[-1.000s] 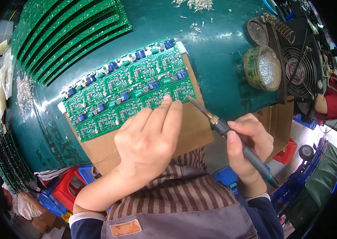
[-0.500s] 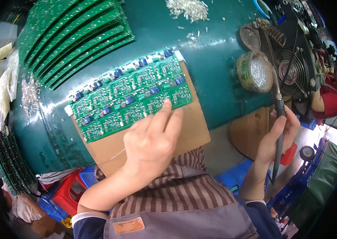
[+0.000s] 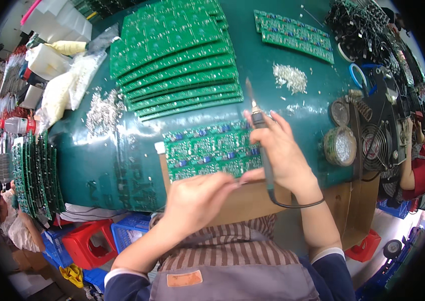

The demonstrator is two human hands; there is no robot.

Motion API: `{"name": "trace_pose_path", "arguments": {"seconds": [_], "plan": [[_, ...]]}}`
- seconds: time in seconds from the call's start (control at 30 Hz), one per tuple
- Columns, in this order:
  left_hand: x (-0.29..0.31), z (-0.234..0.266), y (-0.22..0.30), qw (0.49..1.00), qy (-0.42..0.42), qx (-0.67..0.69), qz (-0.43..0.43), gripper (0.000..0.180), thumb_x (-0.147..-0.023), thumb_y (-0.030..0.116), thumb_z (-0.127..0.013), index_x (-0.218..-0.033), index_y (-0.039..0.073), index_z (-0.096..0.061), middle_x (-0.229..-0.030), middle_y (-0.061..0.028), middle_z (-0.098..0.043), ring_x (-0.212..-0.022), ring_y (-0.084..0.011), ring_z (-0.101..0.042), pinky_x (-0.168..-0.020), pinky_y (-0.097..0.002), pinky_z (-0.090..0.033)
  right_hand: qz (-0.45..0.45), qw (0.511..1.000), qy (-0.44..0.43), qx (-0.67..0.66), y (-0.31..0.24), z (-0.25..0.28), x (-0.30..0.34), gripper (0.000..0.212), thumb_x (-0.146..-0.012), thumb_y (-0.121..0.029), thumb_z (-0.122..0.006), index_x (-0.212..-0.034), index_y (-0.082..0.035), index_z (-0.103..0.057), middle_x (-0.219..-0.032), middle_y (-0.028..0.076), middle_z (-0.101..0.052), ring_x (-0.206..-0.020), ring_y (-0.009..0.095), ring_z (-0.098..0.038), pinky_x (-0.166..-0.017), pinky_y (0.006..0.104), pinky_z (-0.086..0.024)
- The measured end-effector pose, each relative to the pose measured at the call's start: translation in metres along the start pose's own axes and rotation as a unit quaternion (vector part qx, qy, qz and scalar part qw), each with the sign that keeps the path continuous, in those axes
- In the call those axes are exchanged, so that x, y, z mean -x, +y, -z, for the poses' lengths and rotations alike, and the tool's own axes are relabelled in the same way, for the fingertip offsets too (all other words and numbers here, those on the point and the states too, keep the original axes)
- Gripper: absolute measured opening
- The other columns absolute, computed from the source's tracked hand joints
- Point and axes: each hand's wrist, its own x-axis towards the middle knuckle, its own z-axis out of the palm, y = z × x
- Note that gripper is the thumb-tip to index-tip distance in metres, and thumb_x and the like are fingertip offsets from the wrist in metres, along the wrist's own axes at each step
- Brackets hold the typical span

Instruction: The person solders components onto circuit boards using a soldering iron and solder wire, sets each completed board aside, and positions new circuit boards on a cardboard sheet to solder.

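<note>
A green circuit board (image 3: pixel 212 150) with blue components lies on a piece of brown cardboard (image 3: pixel 267 198) at the table's near edge. My right hand (image 3: pixel 285 158) grips a soldering iron (image 3: pixel 265 160) across the board's right side, its tip pointing up and away from me. At the board's near edge, my left hand (image 3: pixel 195 198) has its fingers pressed together in a pinch. My right fingertips meet the left ones there; whatever lies between them is too small and blurred to make out.
Stacked green boards (image 3: pixel 177 55) stand beyond, with two more boards (image 3: pixel 295 37) at far right. Piles of small metallic bits (image 3: pixel 104 113) lie on the green table (image 3: pixel 107 175). A tape roll (image 3: pixel 340 145) and a fan (image 3: pixel 373 145) are at right. Upright boards (image 3: pixel 34 175) line the left.
My right hand has brought the soldering iron leftward from beyond the cardboard to over the board. My left fingers have moved from the board's surface to its near edge. The view has shifted.
</note>
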Motion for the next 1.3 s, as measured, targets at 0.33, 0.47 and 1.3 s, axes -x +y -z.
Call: {"name": "trace_pose_path", "arguments": {"seconds": [0.33,0.47,1.3], "plan": [[0.074,0.074,-0.049,0.962,-0.257,-0.095,-0.015,0.099,-0.054,0.032,-0.087,-0.141,0.010,-0.047,-0.134,-0.0108,-0.053,-0.104,-0.0307,-0.060,-0.086,-0.0395,-0.050,-0.018,0.995,-0.095,-0.003,-0.008,0.017,0.002,0.072,-0.059,-0.038,-0.087,-0.115,-0.013,-0.050,-0.125,0.014,-0.055,-0.128,0.044,-0.039,-0.105,0.0543,-0.030],[0.080,0.065,-0.054,0.952,-0.259,-0.158,-0.037,0.085,-0.055,0.031,-0.087,-0.132,0.009,-0.057,-0.128,-0.0115,-0.057,-0.093,-0.0282,-0.061,-0.081,-0.0392,-0.050,-0.014,0.995,-0.097,0.031,0.000,0.054,0.007,0.072,-0.054,-0.038,-0.090,-0.110,-0.013,-0.051,-0.137,0.016,-0.049,-0.128,0.042,-0.039,-0.105,0.0516,-0.030],[0.016,0.024,-0.101,0.925,0.184,0.287,0.164,0.014,-0.084,-0.006,-0.068,-0.098,-0.002,-0.068,-0.093,-0.0056,-0.070,-0.087,-0.0110,-0.066,-0.077,-0.0224,-0.053,-0.151,0.971,0.029,0.185,0.252,0.138,-0.097,0.083,-0.049,-0.016,-0.094,-0.115,-0.013,-0.043,-0.141,0.016,-0.045,-0.131,0.045,-0.039,-0.108,0.0480,-0.036]]}}
